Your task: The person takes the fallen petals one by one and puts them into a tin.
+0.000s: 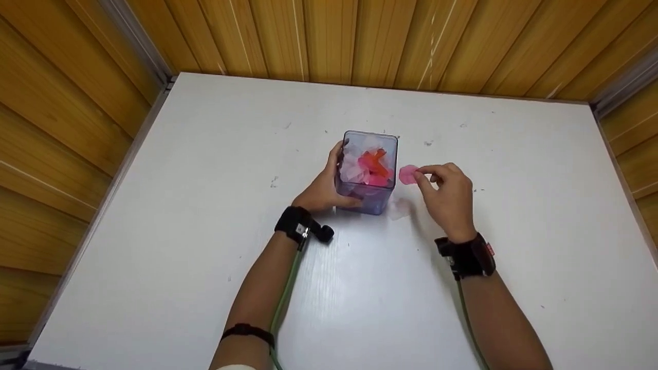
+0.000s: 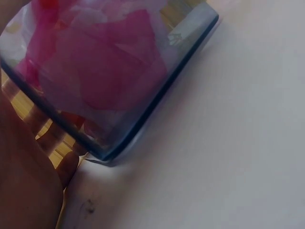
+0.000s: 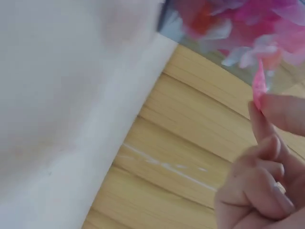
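A clear bluish plastic box (image 1: 366,198) with an open top holds pink, white and orange petal-like pieces (image 1: 374,165). My left hand (image 1: 321,187) grips the box from its left side, thumb across the front. In the left wrist view, fingers show behind the box wall, and dark pink pieces (image 2: 119,62) press against the inside. To the right of the box, my right hand (image 1: 448,198) pinches one round pink petal (image 1: 408,174) between thumb and forefinger. The right wrist view shows that petal (image 3: 259,87) edge-on, in front of the box.
A pale, see-through petal (image 1: 400,208) lies on the white table (image 1: 216,231) beside the box's lower right corner. Wood-patterned panels (image 1: 329,41) wall the table's back and sides. Green cables (image 1: 290,288) run along both forearms from the black wrist straps.
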Demonstrator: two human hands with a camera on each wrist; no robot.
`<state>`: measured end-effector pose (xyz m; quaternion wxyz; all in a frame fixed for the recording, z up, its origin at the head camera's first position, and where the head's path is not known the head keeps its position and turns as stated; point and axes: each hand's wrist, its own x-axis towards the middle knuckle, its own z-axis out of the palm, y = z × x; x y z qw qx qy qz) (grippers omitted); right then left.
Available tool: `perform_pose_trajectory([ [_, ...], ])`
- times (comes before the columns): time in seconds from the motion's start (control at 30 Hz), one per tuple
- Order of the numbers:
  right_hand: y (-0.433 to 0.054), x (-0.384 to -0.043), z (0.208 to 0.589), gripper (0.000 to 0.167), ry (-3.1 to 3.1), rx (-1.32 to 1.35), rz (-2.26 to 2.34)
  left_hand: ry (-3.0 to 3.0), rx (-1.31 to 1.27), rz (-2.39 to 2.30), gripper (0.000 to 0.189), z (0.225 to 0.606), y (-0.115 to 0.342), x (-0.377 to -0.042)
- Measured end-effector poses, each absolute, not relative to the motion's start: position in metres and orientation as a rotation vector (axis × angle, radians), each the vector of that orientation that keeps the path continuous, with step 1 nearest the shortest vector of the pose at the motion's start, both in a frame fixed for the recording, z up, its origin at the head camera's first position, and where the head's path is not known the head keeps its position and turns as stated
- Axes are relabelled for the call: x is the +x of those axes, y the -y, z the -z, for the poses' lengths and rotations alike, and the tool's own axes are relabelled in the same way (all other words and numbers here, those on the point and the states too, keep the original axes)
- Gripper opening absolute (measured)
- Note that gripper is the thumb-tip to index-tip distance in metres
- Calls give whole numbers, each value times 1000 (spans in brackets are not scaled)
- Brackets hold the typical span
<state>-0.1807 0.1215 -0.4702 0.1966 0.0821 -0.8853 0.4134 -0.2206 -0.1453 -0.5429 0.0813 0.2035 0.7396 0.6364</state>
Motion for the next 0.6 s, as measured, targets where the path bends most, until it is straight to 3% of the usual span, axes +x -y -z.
perform_pose_trajectory([
  [0.27, -103, -175, 461, 9, 2144, 225, -1373, -2223, 596, -1886, 138, 543, 146, -221],
  [0.6, -71, -181, 458, 12, 2235, 355, -1445, -2236, 596, -1893, 136, 544, 145, -222],
])
